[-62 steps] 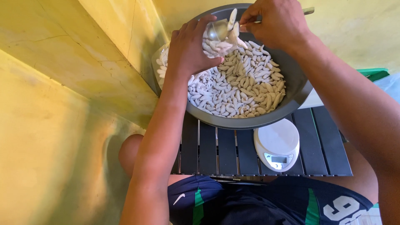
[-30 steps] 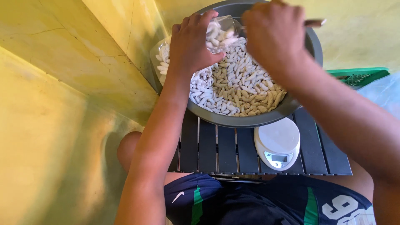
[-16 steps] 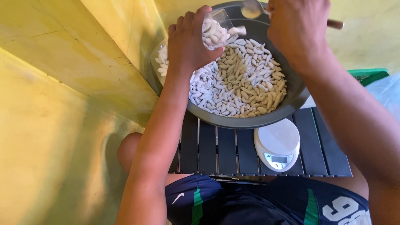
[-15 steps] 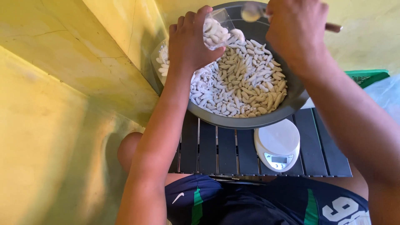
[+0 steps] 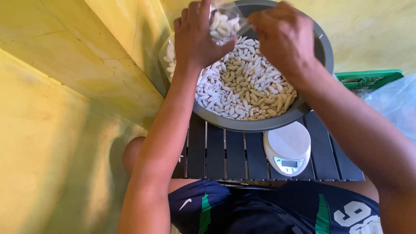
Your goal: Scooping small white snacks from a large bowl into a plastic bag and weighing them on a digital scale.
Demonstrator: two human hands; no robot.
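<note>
My left hand (image 5: 197, 39) grips a small clear plastic bag (image 5: 223, 26) partly filled with white finger-shaped pieces and holds it over the far side of a big grey bowl (image 5: 260, 126). The bowl is heaped with the same white and pale tan pieces (image 5: 247, 86). My right hand (image 5: 284, 41) is over the bowl, its fingertips pinched together at the bag's open mouth. No spoon shows in this hand.
The bowl stands on a black slatted table (image 5: 216, 151) with a small white digital scale (image 5: 288, 147) in front of it. Another clear bag of pieces (image 5: 168, 58) leans by the yellow wall (image 5: 65, 86). A green crate (image 5: 368, 78) and clear plastic (image 5: 394, 104) lie at right.
The right hand held a spoon raised above the bowl; now it has come left to the bag's mouth and the spoon is out of sight. The left hand lifted the bag slightly.
</note>
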